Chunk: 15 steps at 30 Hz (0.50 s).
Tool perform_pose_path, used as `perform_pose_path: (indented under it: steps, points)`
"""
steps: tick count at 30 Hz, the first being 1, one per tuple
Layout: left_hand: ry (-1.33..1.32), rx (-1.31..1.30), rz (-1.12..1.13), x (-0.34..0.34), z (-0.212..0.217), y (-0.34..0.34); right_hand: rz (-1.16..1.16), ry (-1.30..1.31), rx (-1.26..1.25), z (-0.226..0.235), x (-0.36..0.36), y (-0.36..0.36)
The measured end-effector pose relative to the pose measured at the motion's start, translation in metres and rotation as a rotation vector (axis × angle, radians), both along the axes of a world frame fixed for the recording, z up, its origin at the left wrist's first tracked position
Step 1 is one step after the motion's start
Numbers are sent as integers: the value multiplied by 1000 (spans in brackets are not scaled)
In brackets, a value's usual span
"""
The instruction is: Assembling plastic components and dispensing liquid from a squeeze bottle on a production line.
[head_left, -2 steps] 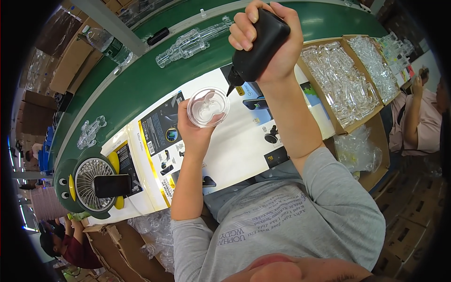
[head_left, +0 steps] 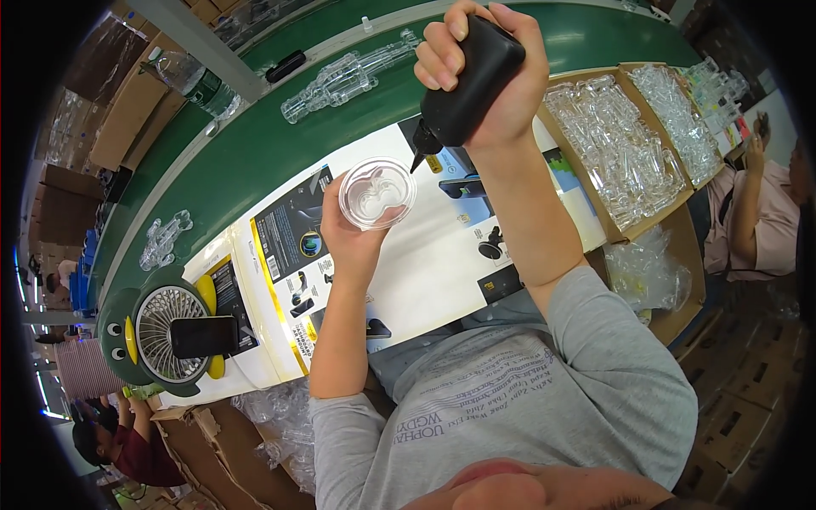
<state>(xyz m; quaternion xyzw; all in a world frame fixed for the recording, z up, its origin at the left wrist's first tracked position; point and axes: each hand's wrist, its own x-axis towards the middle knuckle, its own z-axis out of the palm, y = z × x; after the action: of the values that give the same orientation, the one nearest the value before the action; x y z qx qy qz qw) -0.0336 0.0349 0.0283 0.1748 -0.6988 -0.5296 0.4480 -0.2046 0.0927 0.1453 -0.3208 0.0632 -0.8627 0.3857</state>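
Note:
In my left hand [head_left: 347, 234] is a round clear plastic cup [head_left: 376, 194], its open rim facing up; the fingers wrap round its side and underneath. My right hand [head_left: 510, 93] grips a black squeeze bottle [head_left: 474, 81], tilted so that its thin nozzle [head_left: 418, 157] points down. The nozzle tip lies close to the cup's right rim; whether it touches cannot be told. Both hands are above a printed cardboard sheet [head_left: 408, 272] on the green table [head_left: 255, 170].
Clear plastic parts fill two cartons [head_left: 616, 149] on the right. An assembled clear piece [head_left: 348, 81] lies at the back. A penguin-shaped fan [head_left: 157, 331] with a phone [head_left: 204, 337] stands left, near a water bottle [head_left: 200, 83]. A co-worker [head_left: 756, 204] sits far right.
Almost nothing differs: the cup in my left hand is turned very slightly, while the right hand and the squeeze bottle stay in place. The co-worker's hand at the right has shifted a little.

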Motion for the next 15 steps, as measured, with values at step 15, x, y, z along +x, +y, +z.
perform_pose_path:
  steps: [15]
  points:
    - [153,181,-131,0,-6,-13,-24,15,15,1,-2,3]
